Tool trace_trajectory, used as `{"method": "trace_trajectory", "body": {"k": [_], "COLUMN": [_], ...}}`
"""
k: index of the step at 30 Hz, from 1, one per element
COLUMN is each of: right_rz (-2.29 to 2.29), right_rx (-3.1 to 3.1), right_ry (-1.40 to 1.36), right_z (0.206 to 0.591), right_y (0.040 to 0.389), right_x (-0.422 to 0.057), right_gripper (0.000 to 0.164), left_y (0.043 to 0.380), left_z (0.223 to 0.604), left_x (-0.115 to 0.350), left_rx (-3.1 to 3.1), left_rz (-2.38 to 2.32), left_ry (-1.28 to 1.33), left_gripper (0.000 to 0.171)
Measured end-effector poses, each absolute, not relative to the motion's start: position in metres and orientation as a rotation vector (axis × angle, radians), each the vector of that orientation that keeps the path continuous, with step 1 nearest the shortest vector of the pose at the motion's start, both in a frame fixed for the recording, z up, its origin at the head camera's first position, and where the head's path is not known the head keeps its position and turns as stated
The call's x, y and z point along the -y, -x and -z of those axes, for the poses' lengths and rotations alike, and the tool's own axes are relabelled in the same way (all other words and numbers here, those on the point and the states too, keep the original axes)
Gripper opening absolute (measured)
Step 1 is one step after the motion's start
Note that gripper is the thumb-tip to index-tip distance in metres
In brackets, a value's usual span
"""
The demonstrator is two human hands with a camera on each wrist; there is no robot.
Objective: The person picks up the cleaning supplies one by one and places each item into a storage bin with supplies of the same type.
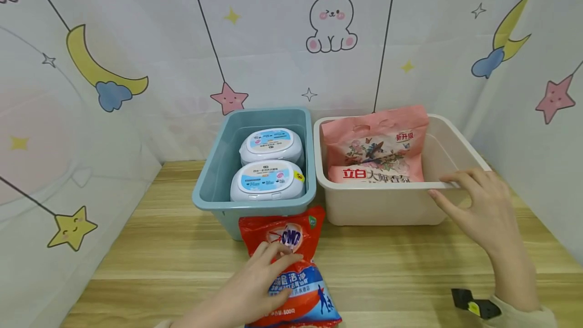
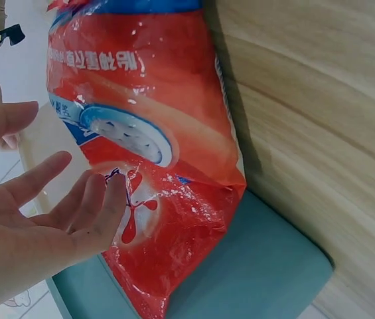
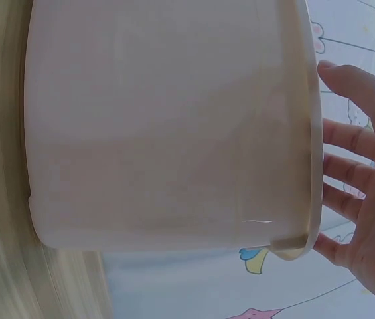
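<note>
A red and blue detergent bag lies on the wooden table, its top edge against the front of a teal bin. My left hand rests on the bag with straight, spread fingers. My right hand touches the front right rim of a cream bin; its fingers are spread at the rim and are not curled round it. A pink bag leans inside the cream bin.
Two white lidded boxes lie in the teal bin. The bins stand side by side at the back of the table. Cartoon-print curtains close in the left, back and right sides.
</note>
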State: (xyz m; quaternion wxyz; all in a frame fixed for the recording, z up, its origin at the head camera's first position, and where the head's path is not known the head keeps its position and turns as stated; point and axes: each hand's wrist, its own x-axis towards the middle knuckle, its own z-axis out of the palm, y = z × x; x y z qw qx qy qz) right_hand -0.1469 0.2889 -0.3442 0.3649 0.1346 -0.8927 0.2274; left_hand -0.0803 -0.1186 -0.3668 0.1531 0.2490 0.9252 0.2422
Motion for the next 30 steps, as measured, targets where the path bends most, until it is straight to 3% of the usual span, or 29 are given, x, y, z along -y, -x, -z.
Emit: {"method": "trace_trajectory", "body": {"k": [30], "right_rz": [-0.537], "right_rx": [2.267], "right_ry": [-0.332], "right_z": [0.346], "right_y": [0.148], "right_x": [-0.285], "right_gripper": [0.031], "left_y": [0.067], "left_z": [0.391], "left_x": [0.119], "left_rx": [-2.616], "left_rz": [-0.371], "left_ry": [-0.841], "left_gripper": [0.078]}}
